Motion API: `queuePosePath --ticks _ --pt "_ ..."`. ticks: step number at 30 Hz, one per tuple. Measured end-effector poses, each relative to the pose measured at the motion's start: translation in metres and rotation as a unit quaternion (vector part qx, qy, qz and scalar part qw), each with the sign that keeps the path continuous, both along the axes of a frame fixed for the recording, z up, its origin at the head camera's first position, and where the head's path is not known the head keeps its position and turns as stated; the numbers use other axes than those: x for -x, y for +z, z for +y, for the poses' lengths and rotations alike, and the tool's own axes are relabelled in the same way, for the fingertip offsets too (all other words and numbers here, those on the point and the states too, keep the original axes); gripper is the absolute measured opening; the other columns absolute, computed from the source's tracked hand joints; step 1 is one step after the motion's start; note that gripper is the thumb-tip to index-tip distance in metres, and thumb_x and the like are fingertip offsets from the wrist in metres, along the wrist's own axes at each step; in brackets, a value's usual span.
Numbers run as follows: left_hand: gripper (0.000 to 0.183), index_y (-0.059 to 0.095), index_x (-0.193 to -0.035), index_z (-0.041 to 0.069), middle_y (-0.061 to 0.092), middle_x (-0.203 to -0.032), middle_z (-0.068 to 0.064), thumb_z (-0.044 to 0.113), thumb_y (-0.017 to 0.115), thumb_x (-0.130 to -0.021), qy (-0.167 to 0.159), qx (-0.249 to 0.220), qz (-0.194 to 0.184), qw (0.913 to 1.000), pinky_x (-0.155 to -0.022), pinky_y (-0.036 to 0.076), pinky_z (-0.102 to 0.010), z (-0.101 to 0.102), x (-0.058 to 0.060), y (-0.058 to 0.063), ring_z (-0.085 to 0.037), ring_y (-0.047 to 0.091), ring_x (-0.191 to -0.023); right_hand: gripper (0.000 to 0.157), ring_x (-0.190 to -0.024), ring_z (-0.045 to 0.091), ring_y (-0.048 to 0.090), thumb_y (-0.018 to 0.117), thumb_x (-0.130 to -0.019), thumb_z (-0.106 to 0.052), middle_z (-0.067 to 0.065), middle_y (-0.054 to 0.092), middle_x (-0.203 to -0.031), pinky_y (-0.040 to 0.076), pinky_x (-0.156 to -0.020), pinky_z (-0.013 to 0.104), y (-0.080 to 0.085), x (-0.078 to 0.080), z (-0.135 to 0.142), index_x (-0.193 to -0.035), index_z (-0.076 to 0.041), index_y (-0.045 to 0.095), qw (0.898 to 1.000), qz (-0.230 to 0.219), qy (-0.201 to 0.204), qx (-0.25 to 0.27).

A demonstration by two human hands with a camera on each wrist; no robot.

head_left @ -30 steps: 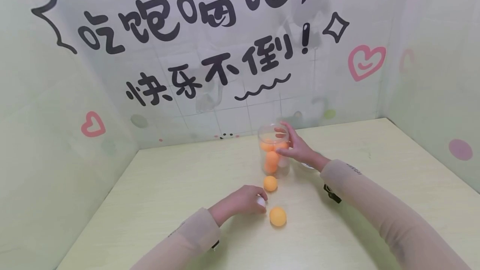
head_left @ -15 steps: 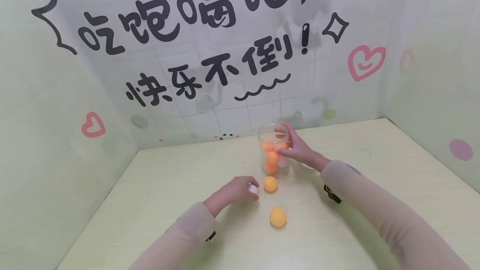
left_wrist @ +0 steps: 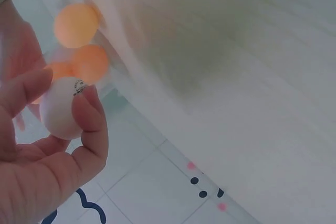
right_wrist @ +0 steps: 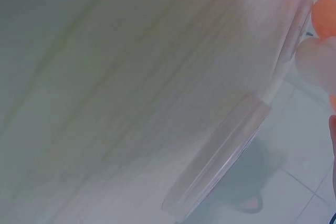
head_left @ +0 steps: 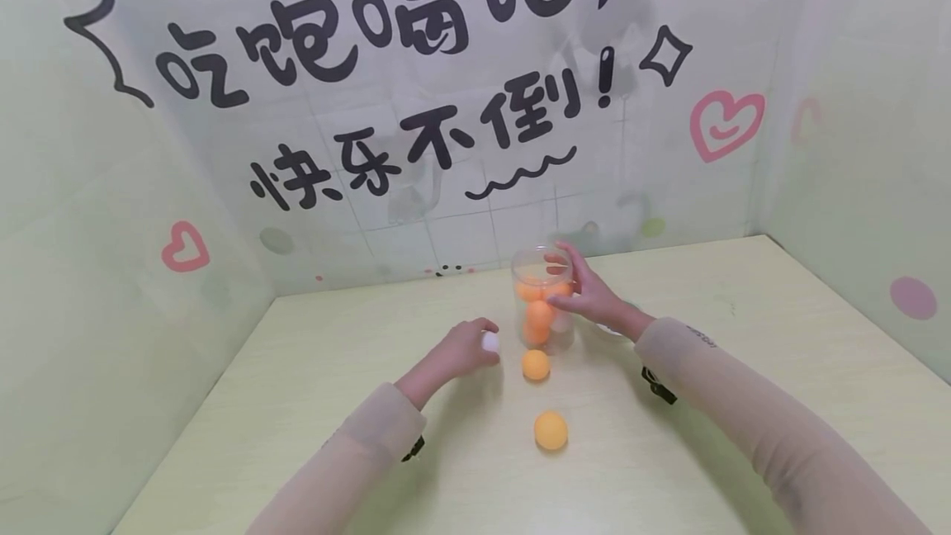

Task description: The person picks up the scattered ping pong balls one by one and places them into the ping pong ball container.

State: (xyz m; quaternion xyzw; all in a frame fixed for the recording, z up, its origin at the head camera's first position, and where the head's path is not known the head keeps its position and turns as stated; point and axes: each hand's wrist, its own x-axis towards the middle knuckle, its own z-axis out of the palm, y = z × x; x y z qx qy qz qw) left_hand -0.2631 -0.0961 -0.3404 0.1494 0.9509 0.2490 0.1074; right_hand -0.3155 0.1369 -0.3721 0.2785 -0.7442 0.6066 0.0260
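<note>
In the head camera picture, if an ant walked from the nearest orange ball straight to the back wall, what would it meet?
Nearest orange ball → farther orange ball → clear jar gripped by the right hand → back wall.

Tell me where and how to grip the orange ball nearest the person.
I'd pinch the nearest orange ball across its widest part, coming from above to hold opposite sides: it is round, handleless, and lies apart from the clear jar.
</note>
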Motion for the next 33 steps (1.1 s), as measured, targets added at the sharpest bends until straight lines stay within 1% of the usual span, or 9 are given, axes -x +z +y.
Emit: queuePosePath --ticks 5,12,17,22,26,33 --pt "0.043 0.054 -0.118 0.002 0.06 -0.106 -0.016 0.008 0.067 -0.078 0.015 -0.019 0.01 0.9997 -0.076 0.049 -0.038 0.003 0.003 0.011 -0.025 0.054 -0.088 0.078 -0.131 0.035 0.03 0.062 -0.083 -0.002 0.017 0.029 -0.144 0.029 -0.102 0.053 0.0 0.0 0.0 -0.142 -0.016 0.013 1.0 -0.001 -0.003 -0.003" --pt "0.044 0.054 -0.119 0.002 0.06 -0.106 -0.017 0.009 0.067 -0.078 0.023 -0.039 0.032 0.9985 -0.075 0.049 -0.037 0.009 0.009 0.025 -0.026 0.056 -0.089 0.078 -0.13 0.038 0.03 0.061 -0.083 0.0 0.019 0.028 -0.144 0.031 -0.101 0.054 -0.001 0.0 0.001 -0.142 -0.01 0.011 1.0 0.01 -0.001 -0.001" --pt "0.046 0.053 -0.121 0.002 0.059 -0.111 -0.017 0.01 0.066 -0.079 0.034 -0.055 0.051 0.9966 -0.076 0.05 -0.039 0.013 0.014 0.038 -0.028 0.056 -0.093 0.078 -0.13 0.039 0.03 0.06 -0.083 0.001 0.021 0.028 -0.144 0.03 -0.101 0.055 -0.002 0.002 0.001 -0.142 -0.009 0.011 1.0 0.013 0.001 0.001" --pt "0.046 0.052 -0.123 0.001 0.057 -0.116 -0.018 0.01 0.064 -0.079 0.047 -0.079 0.083 0.9923 -0.08 0.049 -0.04 0.019 0.02 0.049 -0.029 0.055 -0.097 0.077 -0.129 0.039 0.031 0.06 -0.083 0.001 0.021 0.029 -0.143 0.03 -0.101 0.053 -0.001 0.002 0.0 -0.142 -0.01 0.011 1.0 0.013 -0.003 0.003" --pt "0.048 0.051 -0.123 0.0 0.056 -0.113 -0.02 0.009 0.063 -0.078 0.057 -0.1 0.108 0.9874 -0.079 0.049 -0.039 0.024 0.022 0.055 -0.029 0.054 -0.096 0.077 -0.128 0.039 0.032 0.061 -0.083 0.0 0.021 0.03 -0.142 0.03 -0.101 0.051 -0.001 0.002 0.0 -0.142 -0.009 0.012 1.0 0.008 -0.004 0.006" --pt "0.049 0.05 -0.126 0.001 0.055 -0.113 -0.019 0.009 0.061 -0.078 0.068 -0.12 0.131 0.9818 -0.079 0.049 -0.038 0.036 0.029 0.063 -0.029 0.052 -0.095 0.077 -0.129 0.04 0.03 0.06 -0.083 0.001 0.021 0.029 -0.143 0.03 -0.1 0.052 -0.001 0.002 0.001 -0.142 -0.009 0.011 1.0 0.014 -0.002 0.002"
